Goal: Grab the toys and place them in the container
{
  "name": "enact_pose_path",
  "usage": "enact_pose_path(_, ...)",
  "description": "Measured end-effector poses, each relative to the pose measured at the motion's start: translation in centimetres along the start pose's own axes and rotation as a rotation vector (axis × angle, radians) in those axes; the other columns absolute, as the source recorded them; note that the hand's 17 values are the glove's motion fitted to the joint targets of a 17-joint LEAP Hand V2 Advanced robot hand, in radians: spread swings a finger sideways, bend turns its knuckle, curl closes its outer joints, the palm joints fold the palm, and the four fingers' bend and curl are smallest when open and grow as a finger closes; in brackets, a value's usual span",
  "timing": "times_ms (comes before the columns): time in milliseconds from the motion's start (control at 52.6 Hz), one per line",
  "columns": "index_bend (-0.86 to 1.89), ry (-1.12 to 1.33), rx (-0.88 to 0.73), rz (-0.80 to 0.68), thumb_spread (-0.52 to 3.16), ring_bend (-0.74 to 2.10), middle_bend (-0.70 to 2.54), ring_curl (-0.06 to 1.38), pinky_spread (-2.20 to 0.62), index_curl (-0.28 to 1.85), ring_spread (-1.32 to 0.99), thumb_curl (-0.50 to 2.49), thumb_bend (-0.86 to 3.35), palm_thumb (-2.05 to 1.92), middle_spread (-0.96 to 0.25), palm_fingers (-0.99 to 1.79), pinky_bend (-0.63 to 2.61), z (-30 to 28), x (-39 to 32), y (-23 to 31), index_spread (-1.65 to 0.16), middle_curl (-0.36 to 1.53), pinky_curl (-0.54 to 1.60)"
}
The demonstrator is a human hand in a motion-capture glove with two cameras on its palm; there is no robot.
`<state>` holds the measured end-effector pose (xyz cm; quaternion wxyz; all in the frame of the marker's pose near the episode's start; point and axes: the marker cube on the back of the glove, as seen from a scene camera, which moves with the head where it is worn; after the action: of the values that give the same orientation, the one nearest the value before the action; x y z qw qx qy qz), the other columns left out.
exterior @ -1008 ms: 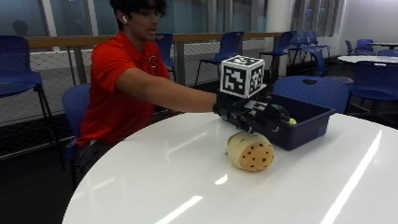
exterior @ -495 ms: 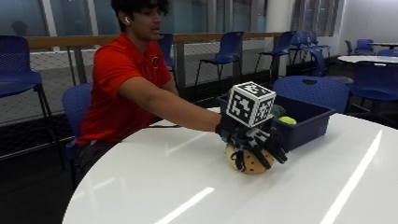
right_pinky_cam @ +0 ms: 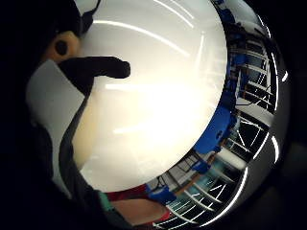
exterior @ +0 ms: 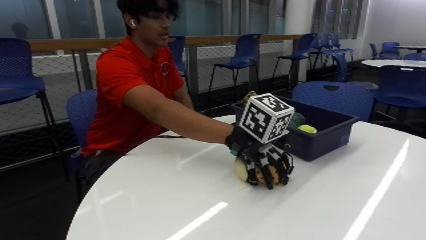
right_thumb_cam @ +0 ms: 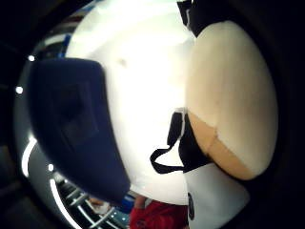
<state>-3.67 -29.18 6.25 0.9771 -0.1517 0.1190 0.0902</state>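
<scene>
Tan and soft-looking, the round plush toy (exterior: 241, 170) sits on the glossy white round table (exterior: 166, 200) with the gloved right hand (exterior: 266, 162) draped over it, fingers curled down around its sides. Just behind, nearly touching, the blue plastic container (exterior: 319, 132) holds a yellow-green ball (exterior: 307, 129). No readable writing anywhere.

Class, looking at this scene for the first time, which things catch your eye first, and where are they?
The gloved right hand sits on the white round table, its fingers curled over a tan spotted plush toy. Just behind it stands a dark blue container holding a yellow-green ball.
</scene>
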Motion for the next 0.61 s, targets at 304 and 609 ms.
enact_pose_path(304, 0.15, 0.017, 0.135, -0.081, 1.24, 0.74, 0.39, 0.42, -0.41, 0.36, -0.46, 0.47, 0.15, 0.51, -0.37, 0.85, 1.05, -0.2, 0.0, 0.7, -0.41, 0.35, 0.36)
enact_pose_path(609, 0.16, -0.169, 0.242, -0.179, 0.91, 0.85, 0.48, 0.48, -0.45, 0.38, -0.52, 0.65, 0.14, 0.69, -0.45, 1.02, 0.99, -4.8, 0.2, 4.9, -0.41, 0.45, 0.37)
